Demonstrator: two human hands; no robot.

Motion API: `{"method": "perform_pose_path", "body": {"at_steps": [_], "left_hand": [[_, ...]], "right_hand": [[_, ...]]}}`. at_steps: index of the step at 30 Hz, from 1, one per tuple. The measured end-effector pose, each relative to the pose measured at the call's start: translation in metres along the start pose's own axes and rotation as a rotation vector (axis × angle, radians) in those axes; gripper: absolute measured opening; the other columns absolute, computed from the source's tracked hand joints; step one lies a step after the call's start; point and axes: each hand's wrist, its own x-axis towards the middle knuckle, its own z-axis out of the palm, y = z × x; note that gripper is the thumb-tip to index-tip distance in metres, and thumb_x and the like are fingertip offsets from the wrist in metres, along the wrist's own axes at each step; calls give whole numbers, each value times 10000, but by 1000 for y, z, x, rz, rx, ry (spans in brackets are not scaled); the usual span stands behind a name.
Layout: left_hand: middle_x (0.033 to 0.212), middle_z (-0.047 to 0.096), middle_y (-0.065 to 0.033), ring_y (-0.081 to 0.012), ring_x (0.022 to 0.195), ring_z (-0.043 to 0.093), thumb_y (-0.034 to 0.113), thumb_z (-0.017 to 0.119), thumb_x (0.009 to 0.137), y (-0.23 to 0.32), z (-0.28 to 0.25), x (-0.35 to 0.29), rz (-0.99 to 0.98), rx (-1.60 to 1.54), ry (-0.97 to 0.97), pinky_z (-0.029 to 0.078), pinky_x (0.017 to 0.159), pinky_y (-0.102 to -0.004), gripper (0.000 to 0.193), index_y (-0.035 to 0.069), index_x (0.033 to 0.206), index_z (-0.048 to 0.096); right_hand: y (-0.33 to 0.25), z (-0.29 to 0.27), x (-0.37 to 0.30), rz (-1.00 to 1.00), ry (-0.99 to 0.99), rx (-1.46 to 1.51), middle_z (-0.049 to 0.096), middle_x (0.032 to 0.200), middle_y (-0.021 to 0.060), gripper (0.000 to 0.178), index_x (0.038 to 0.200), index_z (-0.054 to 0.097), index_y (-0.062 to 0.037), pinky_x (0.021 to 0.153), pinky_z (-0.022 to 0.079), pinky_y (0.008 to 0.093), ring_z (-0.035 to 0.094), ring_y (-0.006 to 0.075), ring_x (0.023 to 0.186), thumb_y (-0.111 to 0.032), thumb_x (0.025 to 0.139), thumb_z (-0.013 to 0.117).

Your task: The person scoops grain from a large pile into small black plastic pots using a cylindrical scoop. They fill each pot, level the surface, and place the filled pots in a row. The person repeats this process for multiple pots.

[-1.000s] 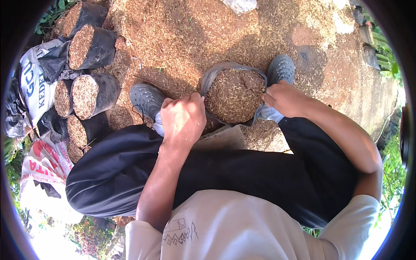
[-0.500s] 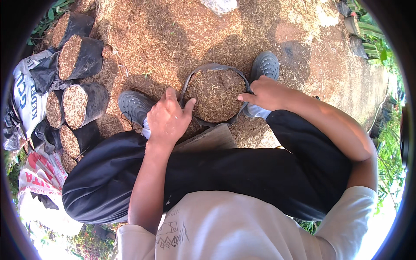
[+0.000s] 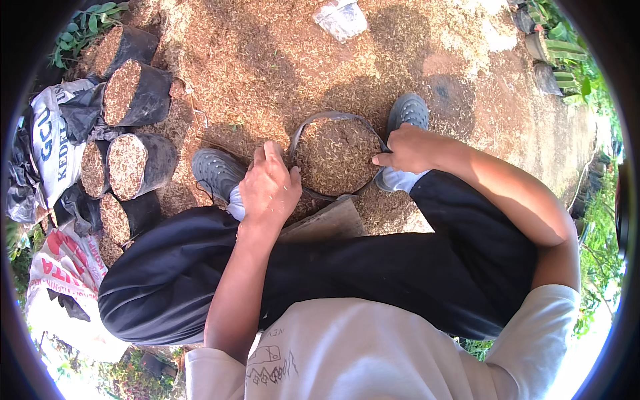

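Observation:
Between my feet stands a round black plastic grow bag, its mouth facing up. Brown soil mixed with pale husks fills it nearly to the rim. My left hand is closed at the bag's left edge, thumb against the rim and fingers on the outer side, partly hidden. On the opposite edge, my right hand pinches the rim, with the thumb pointing inward over the soil. The bag's lower walls are out of sight.
Several filled black grow bags lean at the left, beside white printed sacks. A wooden board lies under my legs. Grey clogs flank the bag. Husks cover the ground; a clear plastic piece lies at the far side.
My left thumb has drawn back from over the soil to the rim. My right hand keeps its hold. The whole view has shifted slightly, with surroundings appearing lower and farther right.

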Motion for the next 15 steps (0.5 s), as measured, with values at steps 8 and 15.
{"method": "perform_pose_path", "body": {"at_steps": [8,15], "left_hand": [[1434,604,-212,-435,1328,599,380,805,935,7,8,24,-12,-44,29,516,1082,-544,712,170,1545,502],[1355,645,-219,-417,1277,640,508,802,914,2,23,42,35,-129,143,544,1052,-510,752,119,1513,568]], "right_hand": [[-5,-7,10,-18,155,-49,700,867,329,1001,822,728,147,950,533,569,666,499,1037,-774,1040,403],[0,-4,25,54,221,-15,722,858,317,1043,783,733,124,949,564,557,730,463,996,-837,1002,390]]}}
